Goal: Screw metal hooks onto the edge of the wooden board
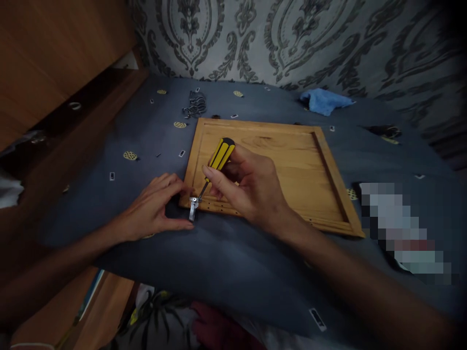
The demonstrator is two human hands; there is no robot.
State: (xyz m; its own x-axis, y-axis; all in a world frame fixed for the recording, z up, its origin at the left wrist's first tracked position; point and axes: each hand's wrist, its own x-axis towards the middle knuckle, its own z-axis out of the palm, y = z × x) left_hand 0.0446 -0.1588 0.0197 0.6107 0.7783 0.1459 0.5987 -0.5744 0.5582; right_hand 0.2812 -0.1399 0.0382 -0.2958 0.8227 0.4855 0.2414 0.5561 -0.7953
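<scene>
A wooden cabinet door [288, 160] with a raised frame lies flat on the dark blue bedsheet. At its near left corner sits a metal hinge [193, 208]. My left hand [155, 206] is around this corner, fingers by the door edge and thumb against the hinge's lower end, steadying it. My right hand [251, 184] grips a screwdriver [222, 155] with a yellow and black handle, tilted, its shaft pointing down to the hinge. Whether its tip sits in a screw I cannot make out. Small dark holes run along the door's near edge.
On the patterned bedsheet [226, 262] lie a coil of dark metal pieces [196, 104], a blue cloth [326, 100] and a dark object [385, 130]. A blurred-out item [404, 228] lies at the right. Wooden furniture [62, 53] borders the left side; a patterned wall covering [248, 39] rises behind.
</scene>
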